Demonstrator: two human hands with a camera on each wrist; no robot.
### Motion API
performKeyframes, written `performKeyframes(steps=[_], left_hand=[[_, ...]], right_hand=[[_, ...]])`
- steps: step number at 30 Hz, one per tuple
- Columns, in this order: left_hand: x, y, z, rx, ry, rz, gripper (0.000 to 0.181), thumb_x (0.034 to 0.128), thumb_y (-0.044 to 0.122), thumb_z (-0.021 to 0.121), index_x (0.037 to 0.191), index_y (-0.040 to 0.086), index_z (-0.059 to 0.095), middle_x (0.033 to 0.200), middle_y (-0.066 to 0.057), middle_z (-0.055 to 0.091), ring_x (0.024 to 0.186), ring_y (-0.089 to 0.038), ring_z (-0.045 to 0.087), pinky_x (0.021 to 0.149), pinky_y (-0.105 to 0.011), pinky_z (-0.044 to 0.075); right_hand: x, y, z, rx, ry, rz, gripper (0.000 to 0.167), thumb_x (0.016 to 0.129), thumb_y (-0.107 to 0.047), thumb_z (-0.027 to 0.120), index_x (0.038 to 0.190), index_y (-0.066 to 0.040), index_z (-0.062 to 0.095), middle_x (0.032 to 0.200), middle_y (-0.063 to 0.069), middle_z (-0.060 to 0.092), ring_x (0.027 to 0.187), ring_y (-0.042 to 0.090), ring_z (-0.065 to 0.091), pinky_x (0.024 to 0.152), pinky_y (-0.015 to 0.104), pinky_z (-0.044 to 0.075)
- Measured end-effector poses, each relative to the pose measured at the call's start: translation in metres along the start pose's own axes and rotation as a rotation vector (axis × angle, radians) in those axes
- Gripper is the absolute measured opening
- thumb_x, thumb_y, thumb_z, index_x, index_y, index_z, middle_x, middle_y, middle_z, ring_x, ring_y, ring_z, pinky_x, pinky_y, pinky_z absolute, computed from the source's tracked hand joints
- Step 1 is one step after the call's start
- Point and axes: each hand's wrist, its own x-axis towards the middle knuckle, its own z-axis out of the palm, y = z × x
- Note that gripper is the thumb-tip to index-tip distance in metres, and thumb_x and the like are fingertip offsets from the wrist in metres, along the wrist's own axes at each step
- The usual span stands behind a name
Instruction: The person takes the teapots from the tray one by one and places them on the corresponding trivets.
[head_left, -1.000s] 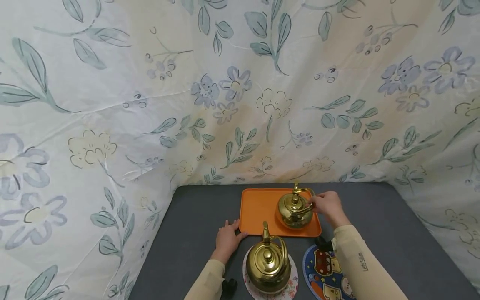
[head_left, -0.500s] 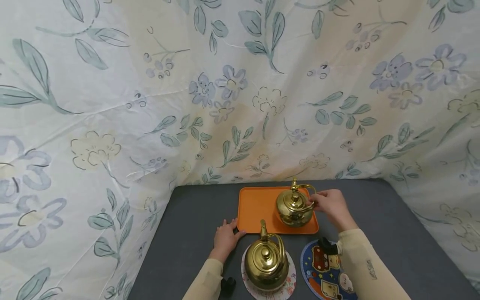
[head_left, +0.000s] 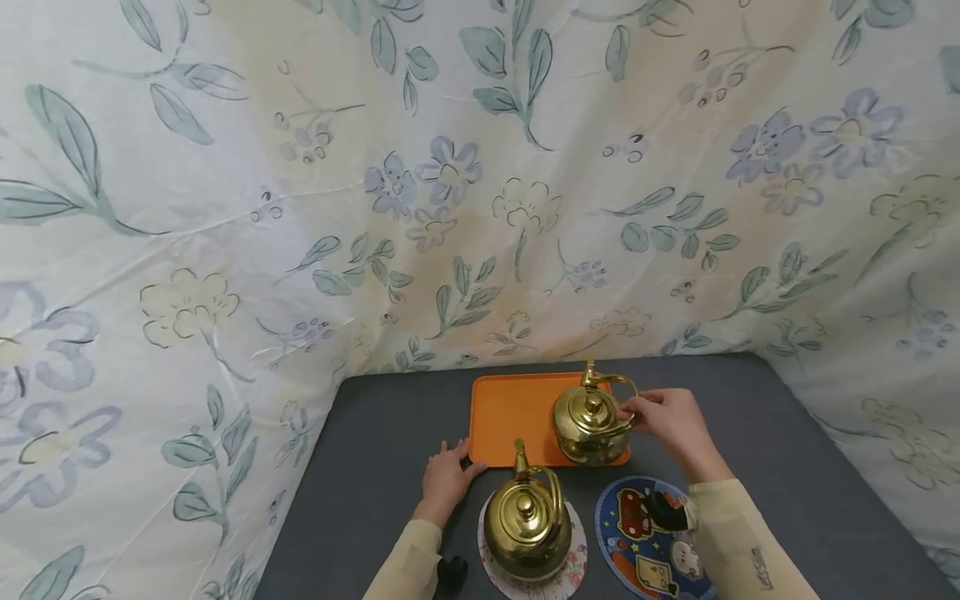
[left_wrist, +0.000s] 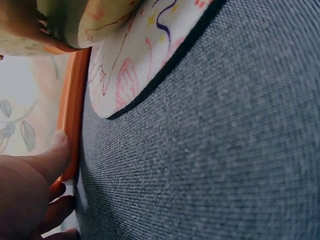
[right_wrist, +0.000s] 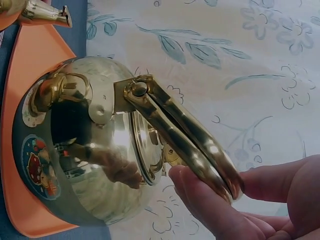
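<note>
On the orange tray's [head_left: 510, 417] right side is a brass-coloured kettle [head_left: 588, 429], its spout toward the back wall. My right hand [head_left: 671, 421] pinches that kettle's looped handle [right_wrist: 187, 140] between thumb and fingers. Whether the kettle's base touches the tray cannot be made out. My left hand [head_left: 444, 479] rests at the tray's near left corner, its thumb [left_wrist: 60, 147] against the tray's edge. A second brass kettle [head_left: 527, 529] stands upright on a round floral mat [head_left: 577, 558], just in front of the tray; neither hand touches it.
A round blue cartoon mat [head_left: 622, 562] lies at the front right, partly under the right sleeve [head_left: 742, 542]. The dark grey tabletop [head_left: 375, 450] meets floral cloth walls [head_left: 420, 275] at the back and sides.
The head view has shifted slightly. The gripped kettle has moved a little right and nearer relative to the tray, together with my right hand. My left hand stays at the tray's corner.
</note>
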Motion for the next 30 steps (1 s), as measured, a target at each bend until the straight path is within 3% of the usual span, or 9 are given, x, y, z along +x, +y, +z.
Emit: performKeyframes(steps=[12,30], left_hand=[[0.0,0.0,-0.003,0.0,-0.012,0.005,0.066,0.0877,0.041,0.076,0.142,0.007,0.06,0.141,-0.016,0.061,0.14,-0.044,0.045,0.112,-0.066,0.035],[-0.009,-0.011,-0.003,-0.012,0.015,0.053,0.066,0.0868,0.04,0.077,0.141,0.006,0.061,0.139,-0.017,0.062,0.138,-0.046,0.046,0.11,-0.066,0.037]], right_hand=[[-0.014,0.004,-0.009,0.014,0.005,-0.002,0.048,0.104,-0.015,0.054,0.136,0.02,0.05,0.125,0.035,0.063,0.089,0.018,0.074,0.08,0.036,0.063],[-0.062,0.015,-0.012,0.029,0.013,0.019,0.049,0.104,-0.012,0.055,0.138,0.022,0.045,0.111,0.025,0.073,0.087,0.014,0.075,0.078,0.034,0.063]])
